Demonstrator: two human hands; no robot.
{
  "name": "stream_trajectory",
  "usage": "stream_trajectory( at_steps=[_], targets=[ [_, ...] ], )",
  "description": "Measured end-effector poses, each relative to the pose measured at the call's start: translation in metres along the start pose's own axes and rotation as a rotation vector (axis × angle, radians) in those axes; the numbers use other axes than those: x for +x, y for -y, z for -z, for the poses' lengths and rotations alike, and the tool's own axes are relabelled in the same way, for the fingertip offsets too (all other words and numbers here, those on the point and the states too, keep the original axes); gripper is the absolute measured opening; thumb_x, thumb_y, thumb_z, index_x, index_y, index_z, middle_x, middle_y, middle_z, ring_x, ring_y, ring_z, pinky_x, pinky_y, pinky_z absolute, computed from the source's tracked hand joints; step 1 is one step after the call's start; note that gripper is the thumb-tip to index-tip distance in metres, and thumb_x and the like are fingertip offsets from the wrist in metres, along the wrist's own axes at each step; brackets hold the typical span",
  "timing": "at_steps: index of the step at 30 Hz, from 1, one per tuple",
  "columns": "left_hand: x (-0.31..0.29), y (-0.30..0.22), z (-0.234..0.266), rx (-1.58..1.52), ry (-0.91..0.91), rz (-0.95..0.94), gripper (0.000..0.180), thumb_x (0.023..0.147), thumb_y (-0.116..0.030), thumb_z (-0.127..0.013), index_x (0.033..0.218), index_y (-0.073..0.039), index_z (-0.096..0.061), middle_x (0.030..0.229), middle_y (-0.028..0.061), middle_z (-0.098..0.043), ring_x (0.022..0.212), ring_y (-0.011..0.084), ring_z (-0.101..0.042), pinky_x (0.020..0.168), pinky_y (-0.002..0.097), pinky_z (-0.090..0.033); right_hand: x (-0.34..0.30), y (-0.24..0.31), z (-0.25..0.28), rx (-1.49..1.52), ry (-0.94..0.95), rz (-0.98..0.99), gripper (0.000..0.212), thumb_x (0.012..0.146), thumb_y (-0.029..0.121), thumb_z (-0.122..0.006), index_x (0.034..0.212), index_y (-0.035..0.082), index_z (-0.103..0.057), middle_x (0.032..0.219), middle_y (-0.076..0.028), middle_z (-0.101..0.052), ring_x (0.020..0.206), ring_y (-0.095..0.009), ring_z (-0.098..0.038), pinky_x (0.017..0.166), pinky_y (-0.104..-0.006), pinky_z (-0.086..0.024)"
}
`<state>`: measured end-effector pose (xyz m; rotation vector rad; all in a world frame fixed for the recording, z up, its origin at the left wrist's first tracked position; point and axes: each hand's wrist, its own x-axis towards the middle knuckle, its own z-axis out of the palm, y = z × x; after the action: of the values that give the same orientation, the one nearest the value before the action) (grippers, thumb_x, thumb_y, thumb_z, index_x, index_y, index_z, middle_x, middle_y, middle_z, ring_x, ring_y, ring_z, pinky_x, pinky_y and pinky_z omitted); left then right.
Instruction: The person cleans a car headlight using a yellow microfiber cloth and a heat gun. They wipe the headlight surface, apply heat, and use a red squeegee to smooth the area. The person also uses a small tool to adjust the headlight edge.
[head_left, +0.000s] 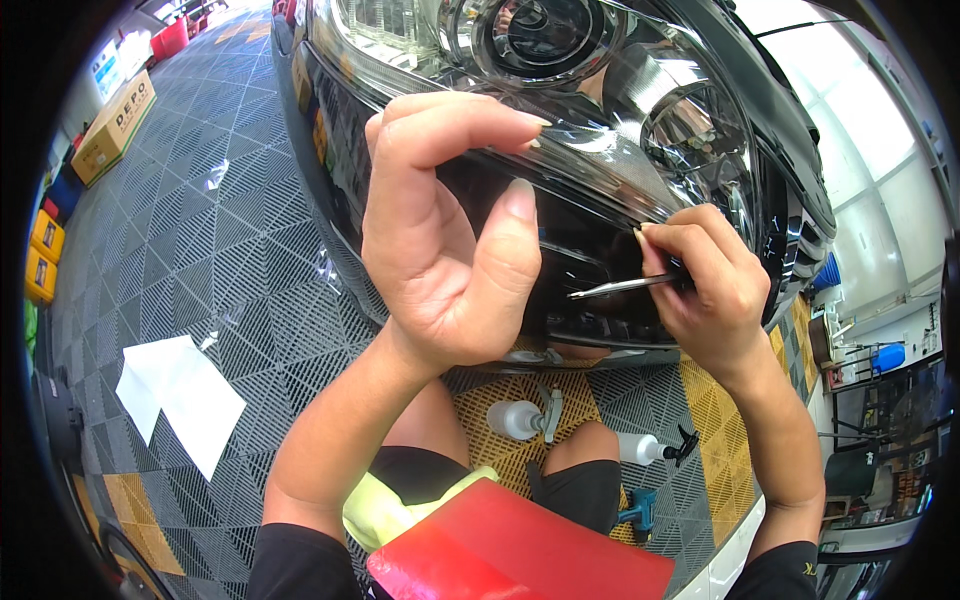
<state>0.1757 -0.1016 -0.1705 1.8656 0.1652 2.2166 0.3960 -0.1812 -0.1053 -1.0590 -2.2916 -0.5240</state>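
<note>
A black car's headlight (pixel 600 100) with a clear lens fills the top middle, above the glossy black bumper (pixel 590 255). My left hand (pixel 440 230) is raised in front of the headlight's lower left edge, its fingers bent and a gap between thumb and forefinger. Nothing shows between them. My right hand (pixel 710 280) is at the seam under the headlight, thumb and forefinger pinched at its edge; whether thin film is in the pinch, I cannot tell. A slim silver pointed tool (pixel 625 286) is tucked in that same hand, its tip pointing left.
Across my lap lie a red sheet (pixel 520 550) and a yellow-green cloth (pixel 395 510). Two spray bottles (pixel 515 420) and a teal power tool (pixel 640 510) are below the bumper. White paper (pixel 185 395) is on the tiled floor at left, a cardboard box (pixel 115 125) farther back.
</note>
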Motion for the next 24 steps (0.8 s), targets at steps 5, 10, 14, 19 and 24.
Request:
stream_trajectory(
  at_steps=[5, 10, 14, 19, 24],
  targets=[
    [-0.0001, 0.0019, -0.0080, -0.097, -0.106, 0.014, 0.035, 0.079, 0.001, -0.062, 0.115, 0.005, -0.061, 0.111, 0.0136, -0.062, 0.104, 0.0228, -0.053, 0.097, 0.0331, -0.042, 0.0013, -0.0040, 0.0005, -0.022, 0.019, 0.035, 0.026, 0.072, -0.009, -0.077, 0.094, -0.001, -0.067, 0.086, -0.011, -0.062, 0.067, -0.027, -0.065, 0.057, -0.0364, -0.053],
    [0.0002, 0.0016, -0.0080, -0.094, -0.108, 0.012, 0.036, 0.079, 0.001, -0.062, 0.114, 0.005, -0.061, 0.110, 0.0136, -0.062, 0.103, 0.0230, -0.053, 0.097, 0.0333, -0.042, 0.0013, -0.0029, -0.0020, -0.004, 0.024, 0.015, 0.026, 0.071, -0.011, -0.076, 0.093, 0.000, -0.066, 0.086, -0.011, -0.061, 0.067, -0.027, -0.066, 0.058, -0.0359, -0.053],
    [0.0007, 0.0012, -0.0068, -0.080, -0.104, 0.005, 0.035, 0.078, 0.001, -0.062, 0.113, 0.005, -0.061, 0.109, 0.0137, -0.062, 0.102, 0.0232, -0.053, 0.096, 0.0333, -0.043, 0.0029, -0.0001, -0.0028, 0.007, 0.014, -0.013, 0.026, 0.070, -0.011, -0.075, 0.092, 0.001, -0.065, 0.086, -0.011, -0.061, 0.067, -0.027, -0.065, 0.059, -0.0363, -0.053],
    [-0.0006, -0.0014, -0.0081, -0.095, -0.109, 0.047, 0.035, 0.077, 0.001, -0.062, 0.113, 0.004, -0.062, 0.109, 0.0137, -0.063, 0.100, 0.0232, -0.053, 0.094, 0.0334, -0.043, 0.0028, 0.0008, -0.0022, 0.079, 0.022, -0.111, 0.026, 0.071, -0.010, -0.076, 0.092, 0.001, -0.064, 0.084, -0.011, -0.062, 0.068, -0.028, -0.065, 0.060, -0.0365, -0.053],
    [0.0002, -0.0027, -0.0066, -0.082, -0.111, 0.052, 0.035, 0.077, 0.002, -0.062, 0.112, 0.003, -0.063, 0.107, 0.0137, -0.063, 0.100, 0.0233, -0.054, 0.094, 0.0332, -0.044, 0.0034, 0.0012, -0.0033, 0.069, 0.021, -0.095, 0.026, 0.071, -0.010, -0.075, 0.092, 0.001, -0.064, 0.084, -0.011, -0.062, 0.069, -0.029, -0.066, 0.060, -0.0364, -0.053]
  ],
)
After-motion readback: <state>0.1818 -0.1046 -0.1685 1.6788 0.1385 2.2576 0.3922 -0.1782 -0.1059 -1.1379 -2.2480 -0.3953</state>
